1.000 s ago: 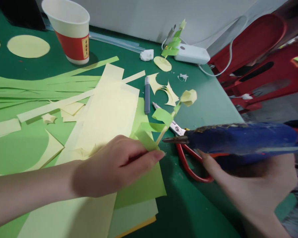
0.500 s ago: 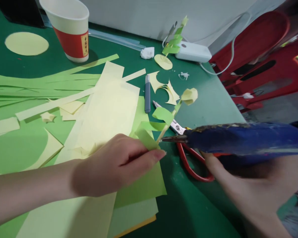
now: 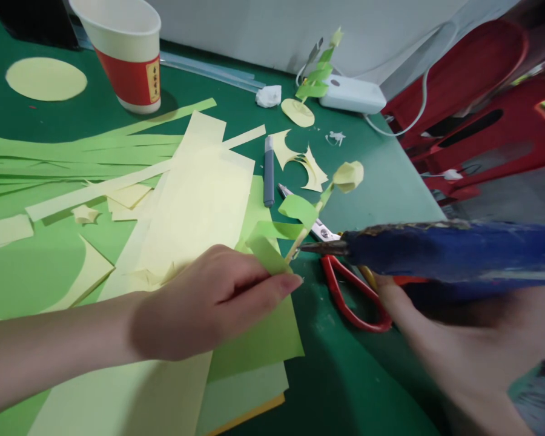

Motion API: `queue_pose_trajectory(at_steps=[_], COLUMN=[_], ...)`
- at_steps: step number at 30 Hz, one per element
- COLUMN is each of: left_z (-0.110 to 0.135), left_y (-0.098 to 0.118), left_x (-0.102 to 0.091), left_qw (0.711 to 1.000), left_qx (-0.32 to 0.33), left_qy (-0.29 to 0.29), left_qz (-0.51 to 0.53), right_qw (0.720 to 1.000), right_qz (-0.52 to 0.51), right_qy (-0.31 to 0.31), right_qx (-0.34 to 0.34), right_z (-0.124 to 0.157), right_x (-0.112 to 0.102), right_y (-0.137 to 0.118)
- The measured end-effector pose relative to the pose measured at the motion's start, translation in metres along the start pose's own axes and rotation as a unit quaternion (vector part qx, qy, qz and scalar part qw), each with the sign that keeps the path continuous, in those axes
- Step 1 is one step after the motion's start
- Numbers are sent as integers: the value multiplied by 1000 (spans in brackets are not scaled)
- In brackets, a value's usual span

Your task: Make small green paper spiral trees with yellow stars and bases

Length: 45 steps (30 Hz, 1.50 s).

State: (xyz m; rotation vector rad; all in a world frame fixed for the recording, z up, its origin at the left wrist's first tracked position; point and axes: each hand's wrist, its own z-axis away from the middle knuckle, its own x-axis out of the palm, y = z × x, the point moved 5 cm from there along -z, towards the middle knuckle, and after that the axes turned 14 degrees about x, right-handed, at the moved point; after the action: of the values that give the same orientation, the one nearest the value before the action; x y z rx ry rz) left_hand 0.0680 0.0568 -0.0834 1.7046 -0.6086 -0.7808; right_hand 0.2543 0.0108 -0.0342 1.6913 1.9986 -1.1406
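Observation:
My left hand [image 3: 218, 303] pinches the lower end of a paper flower [image 3: 305, 223], which has a pale yellow bud, a thin stem and green paper leaves. The flower leans up and to the right. In my right hand [image 3: 476, 339] is a blue hot glue gun [image 3: 436, 251], its metal nozzle close beside the stem just above my left fingertips. Whether the tip touches the stem I cannot tell. Red-handled scissors [image 3: 356, 297] lie on the table under the glue gun and behind the flower.
Yellow paper sheets [image 3: 204, 188] and green paper strips [image 3: 72, 157] cover the left. Around them are a paper cup [image 3: 134, 72], a grey pen [image 3: 269, 172], yellow scraps [image 3: 312, 172], a finished-looking paper plant [image 3: 315, 85] and a white power strip [image 3: 352, 94]. Red chairs [image 3: 485, 115] stand beyond the table edge.
The glue gun's nozzle has shifted slightly right and up along the stem, my right hand moving with it. My left hand and the flower stay almost still.

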Motion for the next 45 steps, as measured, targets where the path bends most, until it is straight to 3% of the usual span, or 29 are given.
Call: queue_pose_trajectory(at_steps=[8, 13, 16, 18, 21, 24, 28, 37, 41, 44, 45], left_z=[0, 0, -1, -2, -3, -3, -1, 0, 2, 3, 3], left_y=[1, 1, 2, 3, 3, 2, 0, -1, 1, 1, 1], left_x=[0, 0, -1, -1, -2, -1, -1, -2, -3, -2, -2], left_qw=[1000, 1000, 1000, 1000, 999, 998, 997, 999, 998, 998, 998], left_qx=[-3, 1, 3, 2, -4, -10, -5, -10, 7, 11, 14], left_qy=[-1, -8, -1, 6, 15, 21, 39, 16, 27, 25, 22], left_qz=[3, 2, 4, 15, 34, 52, 60, 38, 61, 63, 62], right_qw=[1000, 993, 990, 990, 993, 983, 962, 936, 953, 979, 992], right_qz=[18, -8, 61, 109, 116, 99, 68, 144, 142, 82, 2], right_qy=[11, 84, 93, 62, -23, -91, -141, -202, -157, -118, -102], right_qx=[0, -84, -86, -71, 19, 127, 222, 250, 216, 144, 74], right_z=[-1, 0, 2, 2, -2, -10, -25, -43, -41, -37, -35], right_x=[1, 0, -1, -1, 1, 3, 11, 50, 48, 34, 29], right_y=[3, 4, 1, -1, 5, 20, 46, 104, 89, 48, 27])
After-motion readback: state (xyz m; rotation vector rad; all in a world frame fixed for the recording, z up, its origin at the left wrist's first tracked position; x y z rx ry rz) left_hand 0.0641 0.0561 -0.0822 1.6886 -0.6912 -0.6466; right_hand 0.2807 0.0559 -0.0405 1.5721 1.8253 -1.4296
